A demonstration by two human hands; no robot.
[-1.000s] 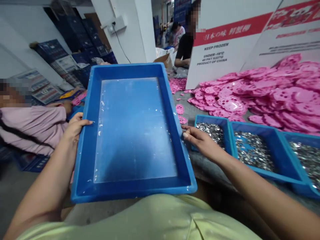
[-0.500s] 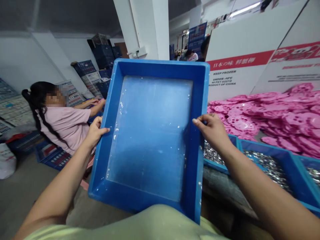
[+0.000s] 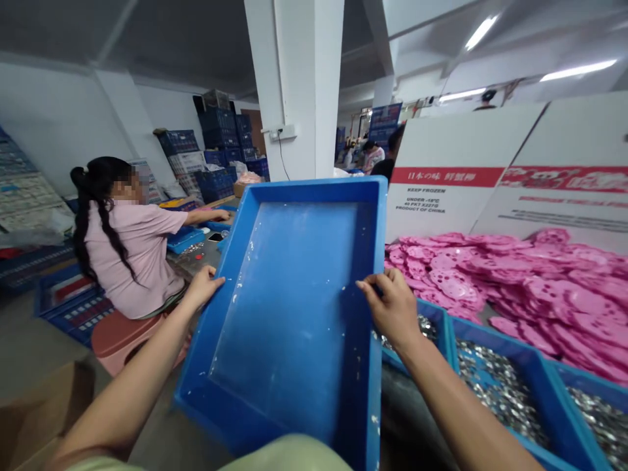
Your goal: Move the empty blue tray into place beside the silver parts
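A large blue plastic tray (image 3: 299,294) is held tilted up in front of my body, its inside facing me. White specks dot its floor and walls. My left hand (image 3: 203,288) grips the left rim, thumb over the edge and the other fingers mostly hidden behind. On the opposite rim my right hand (image 3: 392,304) is closed, with thumb and index finger pinching the wall. Just beyond the right hand are blue bins (image 3: 449,327) holding small shiny metal pieces (image 3: 500,386).
Pink plastic pieces (image 3: 530,281) lie heaped at right before a printed white board (image 3: 441,150). A co-worker (image 3: 132,255) sits at left on a reddish stool (image 3: 122,337). A white pillar (image 3: 299,85) stands ahead; a cardboard box (image 3: 44,412) sits lower left.
The tray and both hands sit lower in view, the tray also slightly further left. More of the co-worker's table and the cardboard box show. Both hands keep their hold.
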